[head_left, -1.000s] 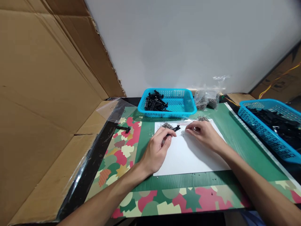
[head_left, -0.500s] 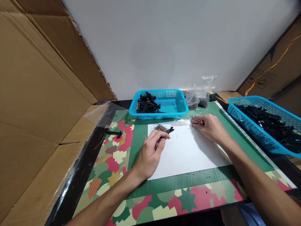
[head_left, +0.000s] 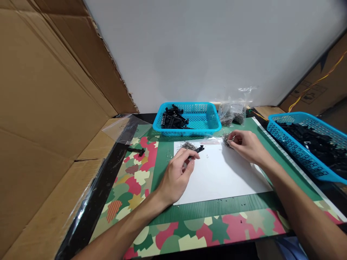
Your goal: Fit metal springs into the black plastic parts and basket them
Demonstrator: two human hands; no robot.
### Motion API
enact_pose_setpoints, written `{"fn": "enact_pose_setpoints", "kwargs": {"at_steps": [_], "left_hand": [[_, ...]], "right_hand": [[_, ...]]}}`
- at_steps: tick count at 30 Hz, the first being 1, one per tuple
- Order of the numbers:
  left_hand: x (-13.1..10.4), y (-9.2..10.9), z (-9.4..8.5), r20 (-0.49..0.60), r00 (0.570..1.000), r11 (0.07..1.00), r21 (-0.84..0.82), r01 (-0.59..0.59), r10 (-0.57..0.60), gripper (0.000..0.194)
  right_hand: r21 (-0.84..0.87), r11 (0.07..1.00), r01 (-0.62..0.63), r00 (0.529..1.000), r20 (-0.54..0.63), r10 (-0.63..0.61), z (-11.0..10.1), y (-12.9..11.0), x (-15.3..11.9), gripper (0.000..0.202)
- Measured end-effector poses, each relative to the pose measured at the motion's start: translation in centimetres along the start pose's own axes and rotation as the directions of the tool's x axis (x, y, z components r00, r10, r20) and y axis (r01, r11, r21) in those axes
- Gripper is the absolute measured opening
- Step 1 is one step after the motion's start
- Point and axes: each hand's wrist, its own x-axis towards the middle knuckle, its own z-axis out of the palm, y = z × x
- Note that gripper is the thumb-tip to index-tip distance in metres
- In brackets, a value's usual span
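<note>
My left hand (head_left: 180,173) is closed around a slim black plastic part (head_left: 200,149), whose end sticks out past the fingers over a white sheet (head_left: 217,177). Just behind that hand lies a pile of tiny metal pieces (head_left: 188,145). My right hand (head_left: 245,144) is at the sheet's back right edge, beside a second small metal pile (head_left: 225,138). Its thumb and forefinger are pinched together; whatever is between them is too small to make out. A flat clear bag (head_left: 213,139) lies between the two piles.
A blue basket (head_left: 187,133) partly filled with black parts stands at the back, bagged metal pieces (head_left: 238,117) beside it. Another blue basket (head_left: 298,157) of black parts is at right. A lone black part (head_left: 141,152) and a clear bag (head_left: 126,128) lie left.
The whole view has shifted slightly, so things sit a little further right. My right thumb and fingers have changed shape a little at the metal pile. My left hand keeps the black part.
</note>
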Motion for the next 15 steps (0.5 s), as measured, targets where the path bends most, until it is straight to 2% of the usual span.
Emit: {"fn": "enact_pose_setpoints", "kwargs": {"at_steps": [5, 10, 15], "left_hand": [[-0.13, 0.09, 0.0, -0.006, 1.0, 1.0, -0.009, 0.003, -0.003, 0.017], [-0.04, 0.19, 0.09, 0.0, 1.0, 1.0, 0.0, -0.001, 0.001, 0.017], [0.04, 0.24, 0.09, 0.003, 1.0, 1.0, 0.004, 0.002, -0.002, 0.017]], "right_hand": [[0.014, 1.0, -0.007, 0.999, -0.035, 0.008, -0.32, 0.74, 0.12, 0.015], [0.036, 0.999, 0.014, 1.0, 0.013, -0.014, 0.01, 0.97, 0.08, 0.019], [-0.139, 0.99, -0.024, 1.0, -0.021, 0.021, 0.54, 0.48, -0.17, 0.015]]}}
